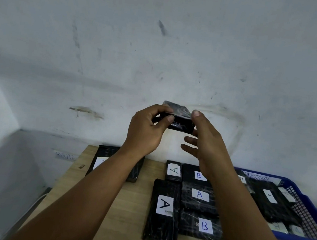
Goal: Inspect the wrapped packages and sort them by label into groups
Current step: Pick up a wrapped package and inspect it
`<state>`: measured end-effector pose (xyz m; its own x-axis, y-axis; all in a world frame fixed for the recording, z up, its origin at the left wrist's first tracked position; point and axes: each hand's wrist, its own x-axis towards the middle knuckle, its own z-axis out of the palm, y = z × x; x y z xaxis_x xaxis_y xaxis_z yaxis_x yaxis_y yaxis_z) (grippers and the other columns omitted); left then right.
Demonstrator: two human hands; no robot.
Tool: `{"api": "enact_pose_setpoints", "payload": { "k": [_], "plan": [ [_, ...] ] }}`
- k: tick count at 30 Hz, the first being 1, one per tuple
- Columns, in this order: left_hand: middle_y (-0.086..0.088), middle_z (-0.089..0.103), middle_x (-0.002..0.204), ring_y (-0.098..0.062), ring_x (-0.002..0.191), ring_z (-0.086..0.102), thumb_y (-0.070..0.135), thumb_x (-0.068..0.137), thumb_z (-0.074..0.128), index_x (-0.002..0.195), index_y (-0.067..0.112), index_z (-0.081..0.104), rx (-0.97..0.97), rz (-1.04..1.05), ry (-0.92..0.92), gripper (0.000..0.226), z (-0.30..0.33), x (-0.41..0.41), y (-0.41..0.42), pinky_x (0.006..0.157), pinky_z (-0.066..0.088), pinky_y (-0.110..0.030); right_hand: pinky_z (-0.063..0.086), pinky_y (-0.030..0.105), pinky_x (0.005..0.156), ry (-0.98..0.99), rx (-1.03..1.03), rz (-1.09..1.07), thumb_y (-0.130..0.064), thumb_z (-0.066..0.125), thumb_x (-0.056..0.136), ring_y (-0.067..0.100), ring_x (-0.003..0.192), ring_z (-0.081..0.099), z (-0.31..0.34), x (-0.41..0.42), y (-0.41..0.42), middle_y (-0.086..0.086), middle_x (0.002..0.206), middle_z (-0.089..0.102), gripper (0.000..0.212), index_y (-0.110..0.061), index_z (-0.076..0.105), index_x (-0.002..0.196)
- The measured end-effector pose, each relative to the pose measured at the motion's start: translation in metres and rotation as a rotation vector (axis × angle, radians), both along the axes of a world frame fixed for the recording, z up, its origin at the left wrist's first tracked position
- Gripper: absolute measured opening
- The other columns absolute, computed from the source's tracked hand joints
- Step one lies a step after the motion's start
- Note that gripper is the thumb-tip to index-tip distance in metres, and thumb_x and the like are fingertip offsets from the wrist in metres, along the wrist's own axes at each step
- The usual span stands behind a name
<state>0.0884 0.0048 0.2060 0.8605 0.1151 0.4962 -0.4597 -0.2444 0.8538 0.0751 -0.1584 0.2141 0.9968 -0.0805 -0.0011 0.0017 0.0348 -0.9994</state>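
Black-wrapped package (179, 118) being held up at the wall, above the bench (126, 203) | left hand (147, 130) pinching its end, right hand (204, 141) steadying with relaxed fingers | probably turning it to find the label (none showing) | A/B packages (164, 207) waiting below.
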Motion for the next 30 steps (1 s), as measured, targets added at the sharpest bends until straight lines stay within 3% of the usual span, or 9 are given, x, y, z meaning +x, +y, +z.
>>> {"api": "enact_pose_setpoints", "payload": {
  "k": [4, 7, 9, 12, 14, 16, 19, 23, 30],
  "plan": [
    [0.005, 0.067, 0.133, 0.001, 0.124, 0.061, 0.015, 0.089, 0.078, 0.113, 0.027, 0.074, -0.064, -0.124, 0.027, 0.028, -0.005, -0.001, 0.001, 0.103, 0.05, -0.022, 0.064, 0.039, 0.087, 0.042, 0.158, -0.063, -0.034, 0.069, 0.099, 0.024, 0.098, 0.073, 0.002, 0.004, -0.002, 0.014, 0.123, 0.069, 0.058, -0.018, 0.05, 0.151],
    [0.011, 0.065, 0.135, -0.006, 0.126, 0.06, 0.053, 0.087, 0.073, 0.137, 0.027, 0.063, -0.053, -0.047, 0.223, 0.057, -0.002, 0.001, 0.003, 0.106, 0.049, -0.033, 0.062, 0.043, 0.093, 0.028, 0.206, -0.058, -0.019, 0.07, 0.099, 0.024, 0.102, 0.074, -0.002, 0.004, -0.003, 0.012, 0.117, 0.072, 0.064, -0.014, 0.041, 0.156],
    [0.011, 0.069, 0.126, -0.007, 0.116, 0.065, 0.062, 0.086, 0.067, 0.136, 0.026, 0.065, -0.006, 0.019, 0.349, 0.061, 0.001, 0.003, 0.005, 0.102, 0.052, -0.038, 0.062, 0.043, 0.094, 0.019, 0.185, -0.031, -0.016, 0.071, 0.098, 0.022, 0.099, 0.077, -0.006, 0.004, -0.002, 0.008, 0.105, 0.077, 0.066, -0.013, 0.04, 0.157],
    [0.014, 0.077, 0.1, 0.002, 0.091, 0.07, 0.039, 0.093, 0.069, 0.111, 0.029, 0.078, -0.004, 0.02, 0.364, 0.023, 0.0, 0.002, 0.006, 0.083, 0.052, -0.024, 0.062, 0.042, 0.094, 0.055, 0.119, -0.015, -0.021, 0.073, 0.097, 0.021, 0.098, 0.077, -0.012, 0.008, -0.003, 0.006, 0.1, 0.079, 0.064, -0.012, 0.044, 0.153],
    [0.013, 0.078, 0.093, 0.003, 0.085, 0.071, 0.029, 0.093, 0.069, 0.111, 0.028, 0.077, -0.004, 0.018, 0.361, 0.02, -0.002, 0.0, 0.006, 0.074, 0.048, -0.017, 0.064, 0.039, 0.089, 0.077, 0.073, 0.009, -0.033, 0.072, 0.097, 0.019, 0.098, 0.077, -0.013, 0.009, -0.004, 0.008, 0.106, 0.079, 0.058, -0.008, 0.053, 0.145],
    [0.009, 0.079, 0.088, -0.001, 0.081, 0.073, 0.024, 0.091, 0.072, 0.113, 0.027, 0.076, -0.025, -0.008, 0.382, 0.023, -0.004, -0.002, 0.005, 0.074, 0.049, -0.019, 0.063, 0.034, 0.082, 0.068, 0.053, 0.025, -0.036, 0.067, 0.1, 0.016, 0.094, 0.078, -0.013, 0.009, -0.004, 0.006, 0.105, 0.08, 0.042, -0.008, 0.066, 0.132],
    [0.007, 0.079, 0.084, -0.005, 0.08, 0.074, 0.024, 0.087, 0.074, 0.107, 0.026, 0.075, -0.026, -0.017, 0.428, 0.02, -0.005, -0.003, 0.003, 0.075, 0.051, -0.024, 0.06, 0.028, 0.073, 0.051, 0.094, -0.004, -0.021, 0.062, 0.104, 0.017, 0.086, 0.079, -0.015, 0.008, -0.003, 0.006, 0.097, 0.082, 0.022, -0.007, 0.073, 0.117],
    [0.008, 0.077, 0.095, -0.003, 0.087, 0.071, 0.036, 0.089, 0.074, 0.107, 0.022, 0.076, -0.038, 0.0, 0.443, 0.023, -0.004, 0.003, 0.004, 0.072, 0.048, -0.021, 0.058, 0.028, 0.063, 0.044, 0.051, 0.024, -0.015, 0.062, 0.103, 0.022, 0.081, 0.079, -0.021, 0.006, -0.003, 0.01, 0.093, 0.081, 0.017, -0.009, 0.074, 0.113],
    [0.004, 0.079, 0.091, -0.009, 0.084, 0.076, 0.019, 0.086, 0.078, 0.112, 0.022, 0.076, -0.038, 0.008, 0.415, 0.026, -0.011, 0.009, 0.007, 0.085, 0.058, -0.03, 0.062, 0.031, 0.073, 0.021, 0.006, 0.057, -0.026, 0.067, 0.101, 0.018, 0.085, 0.078, -0.022, 0.01, -0.005, 0.006, 0.096, 0.081, 0.018, -0.014, 0.076, 0.112]
  ]
}}
